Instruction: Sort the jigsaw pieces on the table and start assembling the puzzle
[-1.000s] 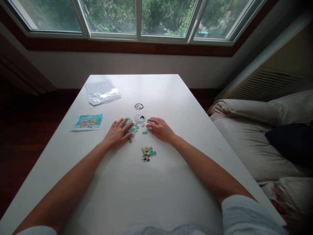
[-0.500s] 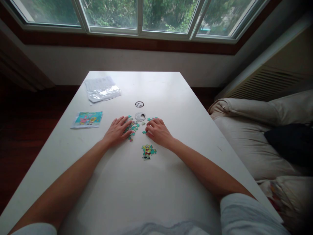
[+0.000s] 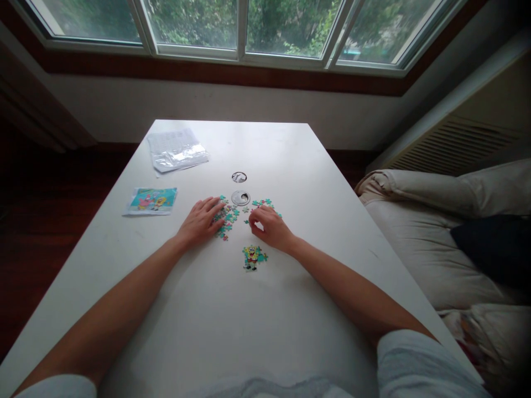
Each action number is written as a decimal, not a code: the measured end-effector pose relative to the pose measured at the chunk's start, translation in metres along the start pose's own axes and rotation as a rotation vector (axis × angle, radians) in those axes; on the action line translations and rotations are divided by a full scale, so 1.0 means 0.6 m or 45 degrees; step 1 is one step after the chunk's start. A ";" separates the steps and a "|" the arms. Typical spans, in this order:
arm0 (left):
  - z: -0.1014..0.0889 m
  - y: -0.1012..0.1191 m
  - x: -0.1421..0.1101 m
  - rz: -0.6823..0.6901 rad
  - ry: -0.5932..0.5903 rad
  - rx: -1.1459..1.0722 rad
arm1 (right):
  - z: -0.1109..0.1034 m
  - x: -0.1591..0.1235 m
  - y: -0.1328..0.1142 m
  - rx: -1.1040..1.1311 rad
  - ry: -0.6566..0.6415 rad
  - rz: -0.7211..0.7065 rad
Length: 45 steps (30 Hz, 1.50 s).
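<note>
My left hand (image 3: 201, 222) lies flat with fingers spread, its fingertips over the left edge of a loose pile of puzzle pieces (image 3: 229, 216). Thumb and forefinger of my right hand (image 3: 271, 226) are curled together in a pinch, with a small teal puzzle piece (image 3: 246, 221) at their tips, mostly hidden. More loose pieces (image 3: 265, 203) lie just beyond that hand, partly covered by it. Closer to me sits a joined section of puzzle (image 3: 251, 257) showing a yellow cartoon figure with teal pieces at its right.
On the white table (image 3: 232, 320), a picture sheet (image 3: 152, 200) in clear wrapping lies at left, with a clear plastic bag (image 3: 178, 150) behind it. Two round fittings (image 3: 240, 198) are set in the tabletop. A beige sofa (image 3: 406, 237) stands at right.
My right hand's fingers have drawn into a pinch, and more loose pieces show behind it. My left hand stays in place. The whole view has shifted slightly.
</note>
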<state>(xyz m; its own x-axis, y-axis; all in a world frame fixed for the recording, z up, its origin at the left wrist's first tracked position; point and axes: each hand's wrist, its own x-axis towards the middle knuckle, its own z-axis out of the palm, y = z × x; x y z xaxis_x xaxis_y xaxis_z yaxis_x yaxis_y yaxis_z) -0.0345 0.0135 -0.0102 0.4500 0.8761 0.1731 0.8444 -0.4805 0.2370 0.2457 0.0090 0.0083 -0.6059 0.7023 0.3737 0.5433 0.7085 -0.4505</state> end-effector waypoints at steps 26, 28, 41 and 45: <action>-0.007 -0.006 0.001 -0.084 0.178 -0.114 | -0.014 -0.001 0.002 0.733 -0.409 0.419; -0.007 -0.005 0.001 -0.086 0.175 -0.108 | -0.014 -0.002 -0.001 0.747 -0.437 0.440; -0.007 -0.006 0.001 -0.100 0.153 -0.114 | -0.021 0.001 -0.015 0.540 -0.475 0.378; -0.005 -0.007 0.001 -0.097 0.163 -0.116 | -0.024 0.004 -0.016 0.391 -0.442 0.243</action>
<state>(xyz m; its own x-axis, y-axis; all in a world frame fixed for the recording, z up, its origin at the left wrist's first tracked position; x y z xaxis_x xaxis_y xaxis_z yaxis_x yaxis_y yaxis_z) -0.0385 0.0160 -0.0080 0.3403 0.9006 0.2703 0.8420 -0.4198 0.3388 0.2476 0.0048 0.0253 -0.6984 0.7157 -0.0071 0.4986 0.4795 -0.7221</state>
